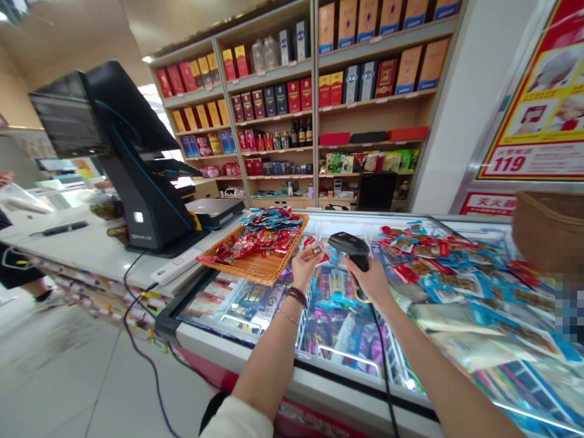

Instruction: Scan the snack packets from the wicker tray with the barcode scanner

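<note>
Though small, packet [321,252] within left grip [305,269]

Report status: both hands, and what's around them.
Left hand: gripping small packet. Right hand: holding black scanner, cord trailing down. Wicker tray of packets beside left hand; loose packets right of scanner.

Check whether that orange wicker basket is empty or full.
Partly full: red and blue packets are heaped in the basket, mostly toward the back, while its woven bottom shows near the front.
</note>
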